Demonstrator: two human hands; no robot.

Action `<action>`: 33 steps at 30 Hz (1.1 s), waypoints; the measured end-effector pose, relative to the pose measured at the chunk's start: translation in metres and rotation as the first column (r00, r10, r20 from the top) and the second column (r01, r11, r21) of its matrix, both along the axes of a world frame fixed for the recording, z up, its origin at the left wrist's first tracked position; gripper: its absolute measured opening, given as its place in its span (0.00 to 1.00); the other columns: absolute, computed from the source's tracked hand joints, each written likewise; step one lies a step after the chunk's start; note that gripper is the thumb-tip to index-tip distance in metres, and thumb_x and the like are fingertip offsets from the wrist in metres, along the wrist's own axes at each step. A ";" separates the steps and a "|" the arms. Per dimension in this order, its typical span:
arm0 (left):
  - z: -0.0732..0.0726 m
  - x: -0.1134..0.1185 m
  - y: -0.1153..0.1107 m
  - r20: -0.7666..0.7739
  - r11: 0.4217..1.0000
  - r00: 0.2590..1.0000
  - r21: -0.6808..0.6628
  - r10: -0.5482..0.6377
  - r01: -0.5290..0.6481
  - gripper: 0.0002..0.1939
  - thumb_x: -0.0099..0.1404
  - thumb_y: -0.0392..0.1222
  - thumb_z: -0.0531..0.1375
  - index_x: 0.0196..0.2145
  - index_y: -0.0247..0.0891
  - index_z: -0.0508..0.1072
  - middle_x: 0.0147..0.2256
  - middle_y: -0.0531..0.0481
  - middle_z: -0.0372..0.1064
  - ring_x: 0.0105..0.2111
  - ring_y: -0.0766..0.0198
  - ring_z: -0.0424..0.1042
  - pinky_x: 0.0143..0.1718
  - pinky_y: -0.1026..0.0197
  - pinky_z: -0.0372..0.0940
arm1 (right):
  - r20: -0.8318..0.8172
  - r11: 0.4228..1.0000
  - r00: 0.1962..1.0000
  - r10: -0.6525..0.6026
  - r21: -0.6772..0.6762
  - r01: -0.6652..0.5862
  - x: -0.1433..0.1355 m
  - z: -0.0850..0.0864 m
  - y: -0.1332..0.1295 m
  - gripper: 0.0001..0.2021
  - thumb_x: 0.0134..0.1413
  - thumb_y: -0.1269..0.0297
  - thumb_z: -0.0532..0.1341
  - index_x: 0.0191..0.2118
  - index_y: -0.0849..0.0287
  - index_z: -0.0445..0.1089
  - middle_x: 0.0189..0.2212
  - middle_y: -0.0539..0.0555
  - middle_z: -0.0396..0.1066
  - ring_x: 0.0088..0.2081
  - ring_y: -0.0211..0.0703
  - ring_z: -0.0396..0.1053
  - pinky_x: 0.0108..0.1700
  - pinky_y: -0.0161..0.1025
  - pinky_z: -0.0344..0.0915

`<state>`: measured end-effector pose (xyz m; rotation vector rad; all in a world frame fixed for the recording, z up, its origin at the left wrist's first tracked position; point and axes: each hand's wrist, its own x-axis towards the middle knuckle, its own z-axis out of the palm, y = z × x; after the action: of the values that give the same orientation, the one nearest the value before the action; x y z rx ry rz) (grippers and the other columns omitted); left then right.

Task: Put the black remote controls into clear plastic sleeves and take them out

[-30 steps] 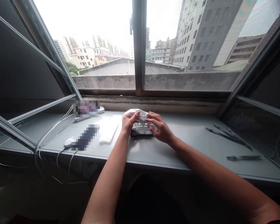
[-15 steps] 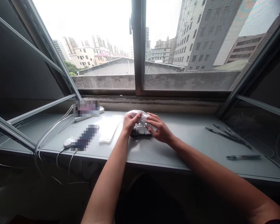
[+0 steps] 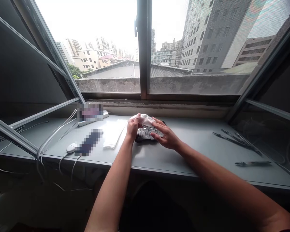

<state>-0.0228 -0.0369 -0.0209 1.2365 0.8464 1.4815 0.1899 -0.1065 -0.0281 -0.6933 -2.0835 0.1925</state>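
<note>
My left hand (image 3: 133,128) is closed, its thumb and fingers pinching the left end of a thin, white, crumpled sheet (image 3: 146,120). I cannot tell whether the sheet is plastic or tissue. At its right end, the fingertips of my right hand (image 3: 168,135) touch or nearly touch it; this hand's fingers are stretched out, with the thumb apart. Below both hands, several black remote controls (image 3: 145,132) lie side by side on the desk, their keys facing up. The sheet and my hands cover part of them.
Flat white sheets (image 3: 113,135) lie left of my hands on the grey desk (image 3: 159,161). Further left are a white power strip (image 3: 93,120), a round white charger (image 3: 71,148), cables and blurred items. On the right lie several dark pens (image 3: 252,163). Metal frames and a window stand behind.
My left thumb has lifted and points more upward. My right fingers have drawn back slightly from the white sheet, which now shows more between the hands. The remote controls stay in place.
</note>
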 end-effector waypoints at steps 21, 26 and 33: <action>-0.006 -0.008 0.014 0.329 0.993 0.938 -0.080 0.104 -0.082 0.23 0.75 0.59 0.61 0.49 0.36 0.81 0.48 0.38 0.82 0.50 0.51 0.81 0.46 0.56 0.74 | -0.036 0.980 0.996 0.082 -0.178 -0.087 0.000 0.010 -0.008 0.25 0.73 0.48 0.65 0.69 0.48 0.75 0.74 0.57 0.64 0.78 0.64 0.54 0.76 0.64 0.56; -0.001 -0.007 0.010 0.391 0.999 0.920 -0.039 0.015 0.001 0.18 0.76 0.51 0.59 0.52 0.37 0.82 0.52 0.37 0.82 0.52 0.52 0.81 0.49 0.57 0.74 | -0.078 0.950 0.993 0.086 -0.294 -0.105 -0.002 0.014 -0.012 0.36 0.72 0.48 0.65 0.79 0.46 0.58 0.72 0.56 0.67 0.71 0.61 0.68 0.72 0.58 0.64; -0.002 -0.015 0.016 0.450 0.947 0.836 -0.208 0.313 -0.243 0.18 0.77 0.52 0.59 0.49 0.36 0.82 0.51 0.37 0.82 0.49 0.54 0.82 0.43 0.60 0.75 | -0.038 0.948 0.993 0.112 -0.296 -0.118 0.000 0.014 -0.011 0.32 0.72 0.47 0.65 0.75 0.45 0.65 0.73 0.53 0.66 0.74 0.61 0.63 0.75 0.59 0.60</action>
<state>-0.0376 -0.0207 -0.0234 0.6047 0.7949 1.8255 0.1898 -0.1178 -0.0145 -0.7430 -2.0973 0.5873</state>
